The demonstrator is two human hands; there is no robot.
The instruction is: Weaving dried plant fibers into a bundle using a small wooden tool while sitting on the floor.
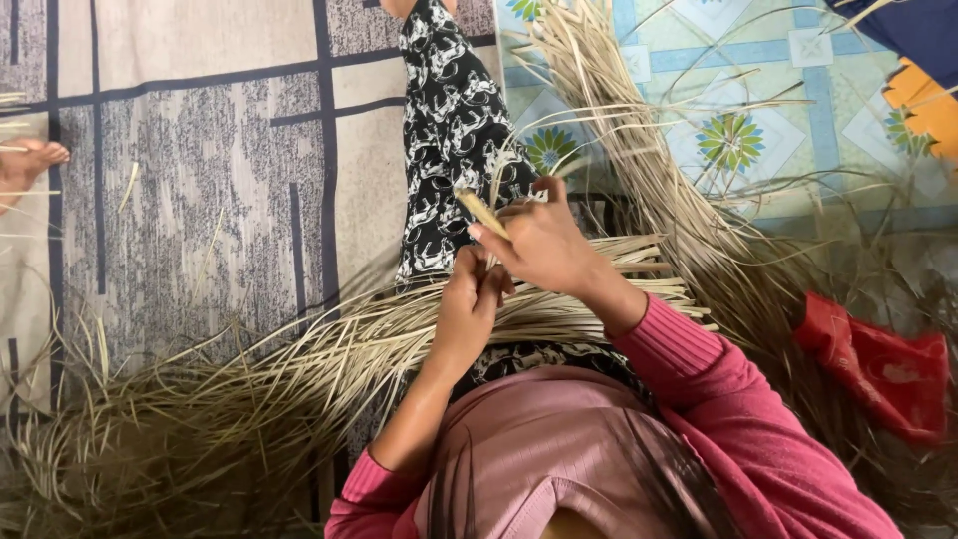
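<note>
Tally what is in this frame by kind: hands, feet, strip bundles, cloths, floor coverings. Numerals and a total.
Hands working a tan strip: 2, left hand and right hand
Bare foot at the left edge: 1
Bundles of dried strips: 2, left bundle, right bundle
Red cloth: 1
Floor coverings: 2, grey mat, floral mat
Total: 8

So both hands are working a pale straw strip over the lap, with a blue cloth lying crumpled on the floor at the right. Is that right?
Not quite. The head view shows the crumpled cloth at the right is red, not blue. The rest holds: the left hand and right hand work a pale straw strip over the lap.
</note>
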